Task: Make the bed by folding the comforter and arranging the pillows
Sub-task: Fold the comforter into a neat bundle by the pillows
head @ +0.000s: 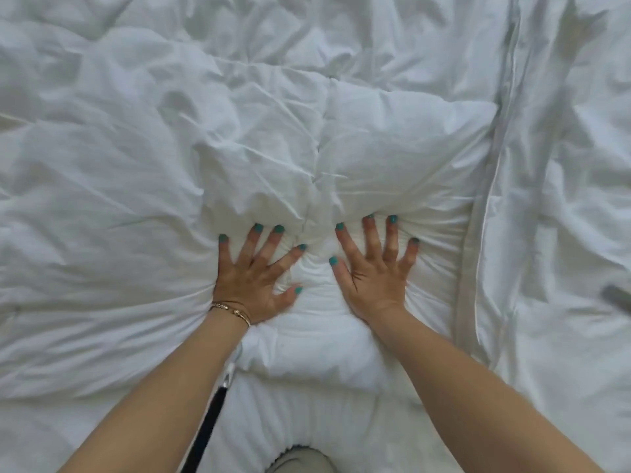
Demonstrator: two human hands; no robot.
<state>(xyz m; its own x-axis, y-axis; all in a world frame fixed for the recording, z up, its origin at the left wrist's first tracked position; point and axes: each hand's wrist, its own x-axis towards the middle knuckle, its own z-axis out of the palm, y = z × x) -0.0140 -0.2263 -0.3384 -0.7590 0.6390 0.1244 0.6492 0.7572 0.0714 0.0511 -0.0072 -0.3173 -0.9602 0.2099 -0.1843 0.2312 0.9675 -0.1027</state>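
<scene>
Left hand [254,278] and right hand [372,268] press flat, fingers spread, on the white comforter [136,165].

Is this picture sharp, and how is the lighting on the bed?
Head view: soft even light, no glare, only faint shadows in the comforter creases; both hands, left hand and right hand, are slightly blurred; wide-angle bending toward the edges.

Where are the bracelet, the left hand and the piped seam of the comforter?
bracelet [232,310]: head view, on the chain at the wrist.
left hand [254,278]: head view, back of hand.
piped seam [485,206]: head view, mid-edge.
</scene>
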